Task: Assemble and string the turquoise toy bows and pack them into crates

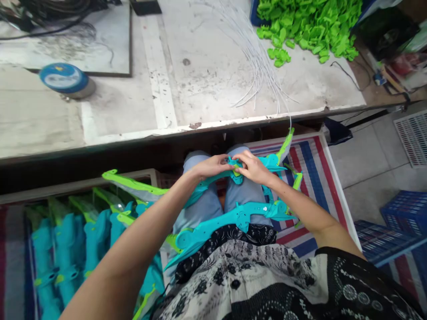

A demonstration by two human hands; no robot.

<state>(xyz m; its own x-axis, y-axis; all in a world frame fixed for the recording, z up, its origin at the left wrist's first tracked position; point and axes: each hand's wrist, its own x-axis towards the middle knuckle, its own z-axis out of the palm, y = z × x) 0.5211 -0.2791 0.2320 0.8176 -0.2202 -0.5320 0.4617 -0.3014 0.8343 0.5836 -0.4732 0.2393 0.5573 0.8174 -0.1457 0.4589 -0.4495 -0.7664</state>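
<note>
Across my lap lies a turquoise toy bow [193, 194] with lime-green limb tips. My left hand [215, 166] is closed on its middle, thumb and fingers around the grip section. From the other side my right hand [251, 166] pinches the same section, close to a small lime-green piece [236, 168] set in the turquoise body. The fingers partly hide that piece. A white string [289, 116] runs from the table to the bow's right tip. Nearer my body, a second turquoise toy bow [242, 217] rests over my thighs, untouched by either hand.
Several more toy bows [68, 249] lie at my left. A worktable [200, 89] ahead carries a bundle of white strings [260, 66], a heap of green plastic parts [310, 26] and a blue-topped can [65, 80]. Blue crates [405, 209] stand on the floor at right.
</note>
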